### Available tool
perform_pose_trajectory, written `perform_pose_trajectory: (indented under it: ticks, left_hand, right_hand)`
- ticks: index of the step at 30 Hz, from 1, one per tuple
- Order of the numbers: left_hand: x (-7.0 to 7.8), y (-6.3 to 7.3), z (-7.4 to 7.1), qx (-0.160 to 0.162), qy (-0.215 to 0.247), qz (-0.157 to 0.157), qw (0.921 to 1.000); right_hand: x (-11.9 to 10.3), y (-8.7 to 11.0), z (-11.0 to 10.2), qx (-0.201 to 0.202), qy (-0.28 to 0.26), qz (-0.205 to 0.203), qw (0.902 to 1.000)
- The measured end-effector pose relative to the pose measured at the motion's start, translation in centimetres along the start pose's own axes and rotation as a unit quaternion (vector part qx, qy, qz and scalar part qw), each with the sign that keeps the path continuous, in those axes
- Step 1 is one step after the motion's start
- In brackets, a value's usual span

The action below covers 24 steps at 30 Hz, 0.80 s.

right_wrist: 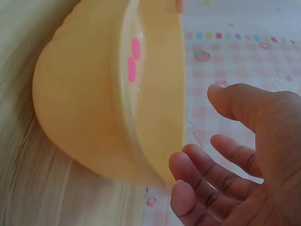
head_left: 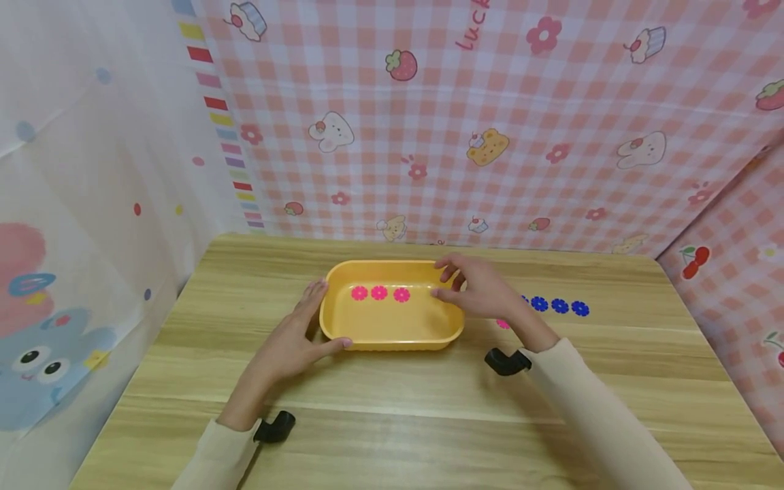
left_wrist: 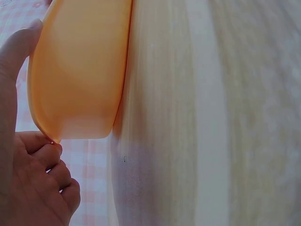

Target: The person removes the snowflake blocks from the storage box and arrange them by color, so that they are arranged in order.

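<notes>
A yellow oval plastic basin (head_left: 392, 333) stands on the table. Three pink notched plastic discs (head_left: 379, 292) lie in a row inside it, near the far wall. My left hand (head_left: 288, 347) holds the basin's left end, the thumb on the near rim and the fingers at the far left side. In the left wrist view those fingers (left_wrist: 59, 172) are bent beside the rim. My right hand (head_left: 478, 282) hovers over the basin's right end with loosely spread fingers and nothing in them.
Right of the basin, several blue notched discs (head_left: 559, 305) lie in a row, partly hidden by the right wrist. A pink disc (head_left: 503, 324) peeks out under that wrist. Behind the wooden table (head_left: 392, 422) hangs a pink checked cloth (head_left: 392, 156).
</notes>
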State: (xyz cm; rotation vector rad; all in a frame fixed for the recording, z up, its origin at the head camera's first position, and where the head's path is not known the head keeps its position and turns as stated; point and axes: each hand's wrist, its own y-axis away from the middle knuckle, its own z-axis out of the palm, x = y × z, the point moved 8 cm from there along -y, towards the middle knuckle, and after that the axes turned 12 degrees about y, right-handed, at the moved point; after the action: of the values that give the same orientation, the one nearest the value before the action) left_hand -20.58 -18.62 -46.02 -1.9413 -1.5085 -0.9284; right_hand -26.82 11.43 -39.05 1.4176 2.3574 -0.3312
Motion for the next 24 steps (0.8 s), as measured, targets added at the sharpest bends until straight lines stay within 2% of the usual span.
perform_pose_trajectory:
  ticks: [9,16,24]
  left_hand:
    - [-0.2,0.1,-0.1,0.002,0.001,0.0,1.0]
    - [-0.2,0.0,0.0,0.002,-0.002,0.005,1.0]
    - [-0.2,-0.1,0.0,0.001,-0.002,0.004,1.0]
  right_hand:
    - [-1.5,-2.3,2.3,-0.06,-0.01,-0.001,0.9982]
    - [-1.7,-3.7,4.5,-0.106,-0.007,0.001,0.9943]
    - [-1.3,-4.9,5.8,-0.115,-0.005,0.022,0.9931]
